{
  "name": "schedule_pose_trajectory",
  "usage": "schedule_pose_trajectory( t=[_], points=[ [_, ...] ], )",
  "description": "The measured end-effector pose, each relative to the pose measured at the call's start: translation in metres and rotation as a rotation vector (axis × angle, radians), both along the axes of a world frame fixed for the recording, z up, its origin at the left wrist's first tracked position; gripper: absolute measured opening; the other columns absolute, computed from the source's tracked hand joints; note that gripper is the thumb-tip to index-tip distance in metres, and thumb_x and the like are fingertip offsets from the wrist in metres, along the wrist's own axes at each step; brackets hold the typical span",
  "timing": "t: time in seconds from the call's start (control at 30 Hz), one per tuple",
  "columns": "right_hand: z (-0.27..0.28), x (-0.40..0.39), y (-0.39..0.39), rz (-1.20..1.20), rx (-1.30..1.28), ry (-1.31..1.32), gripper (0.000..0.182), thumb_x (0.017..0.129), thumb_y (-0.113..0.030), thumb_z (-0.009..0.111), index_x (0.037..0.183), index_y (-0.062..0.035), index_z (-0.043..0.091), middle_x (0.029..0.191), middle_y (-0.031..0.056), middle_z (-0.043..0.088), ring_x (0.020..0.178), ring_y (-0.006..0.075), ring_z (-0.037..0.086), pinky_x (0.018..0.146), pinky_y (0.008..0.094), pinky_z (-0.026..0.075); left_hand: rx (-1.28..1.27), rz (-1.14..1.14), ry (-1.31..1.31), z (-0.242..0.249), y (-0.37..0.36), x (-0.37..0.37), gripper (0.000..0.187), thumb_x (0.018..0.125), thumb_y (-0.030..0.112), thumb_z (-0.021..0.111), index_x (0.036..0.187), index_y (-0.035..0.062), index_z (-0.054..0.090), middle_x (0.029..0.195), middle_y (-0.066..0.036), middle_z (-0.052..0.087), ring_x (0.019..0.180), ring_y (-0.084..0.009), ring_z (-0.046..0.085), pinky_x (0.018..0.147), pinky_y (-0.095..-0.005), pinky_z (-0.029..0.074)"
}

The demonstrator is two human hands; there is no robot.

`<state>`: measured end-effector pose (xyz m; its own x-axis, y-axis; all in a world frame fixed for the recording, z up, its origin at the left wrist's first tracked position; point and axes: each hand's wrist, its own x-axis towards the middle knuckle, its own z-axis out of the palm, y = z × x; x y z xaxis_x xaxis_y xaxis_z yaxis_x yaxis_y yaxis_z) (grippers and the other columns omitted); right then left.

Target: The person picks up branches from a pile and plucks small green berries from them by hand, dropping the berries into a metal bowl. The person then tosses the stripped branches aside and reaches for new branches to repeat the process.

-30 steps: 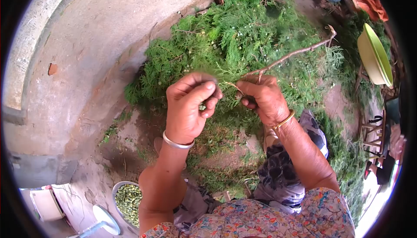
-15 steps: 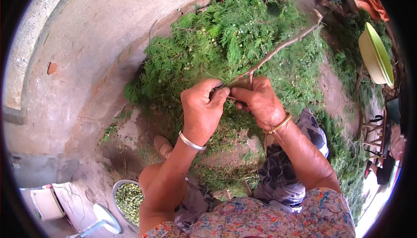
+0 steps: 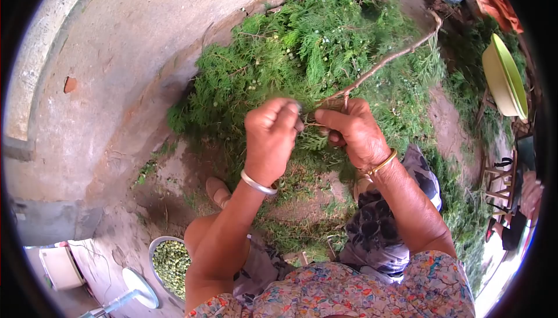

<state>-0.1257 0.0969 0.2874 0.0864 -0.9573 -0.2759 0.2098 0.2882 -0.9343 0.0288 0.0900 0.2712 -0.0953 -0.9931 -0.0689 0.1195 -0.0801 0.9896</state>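
My right hand point(image 3: 351, 131) grips the near end of a long thin brown branch point(image 3: 388, 60) that slants up and to the right over the greenery. My left hand point(image 3: 271, 138), wearing a silver bangle, is closed tight beside it, with its fingertips pinching at a small green sprig on that same branch end. The two hands touch at the fingertips. What lies inside the left fist is hidden. A large heap of cut green cypress-like foliage point(image 3: 302, 51) lies on the ground right behind both hands.
A metal bowl of small green berries point(image 3: 168, 263) stands on the ground at lower left, next to a white lid point(image 3: 139, 288) and a white container point(image 3: 58, 267). A yellow-green basin point(image 3: 504, 75) leans at the right. Wooden stools and another person's sleeve are at the far right edge.
My left hand moved right to meet the right hand at the branch end and turned its back toward me. The branch's far tip swung slightly.
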Motion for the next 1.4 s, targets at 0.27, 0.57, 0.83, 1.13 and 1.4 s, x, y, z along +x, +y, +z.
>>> schedule_pose_trajectory(
  t=[0.27,0.57,0.83,1.13,1.4],
  points=[
    [-0.002,-0.007,-0.007,-0.214,0.149,0.08,0.029,0.072,-0.029,0.075,0.07,-0.0047,0.06,0.058,-0.0004,0.051,0.047,0.0077,0.038,0.042,0.0251,0.029,0.199,-0.197,0.875,0.002,-0.032,0.057,0.02,0.086,0.01,0.049,0.097,-0.004,0.057,0.087,-0.016,0.054,0.069,-0.018,0.05,0.046,-0.0253,0.043],
    [0.021,-0.015,-0.004,-0.275,0.185,-0.06,0.017,0.073,-0.019,0.071,0.074,-0.0072,0.059,0.073,0.003,0.06,0.054,0.0092,0.043,0.043,0.0242,0.032,-0.057,0.018,0.101,0.024,-0.005,0.039,0.007,0.083,0.002,0.059,0.086,-0.0036,0.062,0.066,-0.009,0.057,0.049,-0.0075,0.045,0.04,-0.0182,0.032],
    [0.014,-0.001,0.001,-0.399,0.079,-0.088,0.021,0.073,-0.02,0.071,0.081,-0.0059,0.058,0.073,0.0037,0.059,0.055,0.0096,0.045,0.043,0.0239,0.033,-0.222,0.04,-0.319,0.005,-0.002,0.02,0.009,0.081,0.004,0.064,0.077,-0.0037,0.065,0.06,-0.002,0.059,0.051,-0.0044,0.048,0.046,-0.0202,0.036],
    [0.004,-0.021,-0.009,-0.344,0.152,-0.188,0.024,0.074,-0.026,0.071,0.078,-0.0067,0.057,0.064,0.0011,0.054,0.041,0.0069,0.031,0.039,0.0244,0.029,0.132,0.217,0.109,0.018,-0.003,0.041,0.015,0.08,0.012,0.068,0.079,0.0,0.059,0.064,-0.005,0.055,0.049,-0.0083,0.045,0.039,-0.0194,0.03],
    [0.009,-0.018,-0.009,-0.375,0.134,-0.235,0.02,0.076,-0.024,0.069,0.075,-0.0076,0.058,0.058,-0.0033,0.047,0.04,0.0062,0.031,0.038,0.0231,0.027,0.118,0.079,0.033,-0.005,0.009,0.024,0.019,0.076,0.009,0.072,0.085,-0.0011,0.058,0.067,-0.003,0.055,0.053,-0.0052,0.045,0.04,-0.0188,0.032]
  ],
)
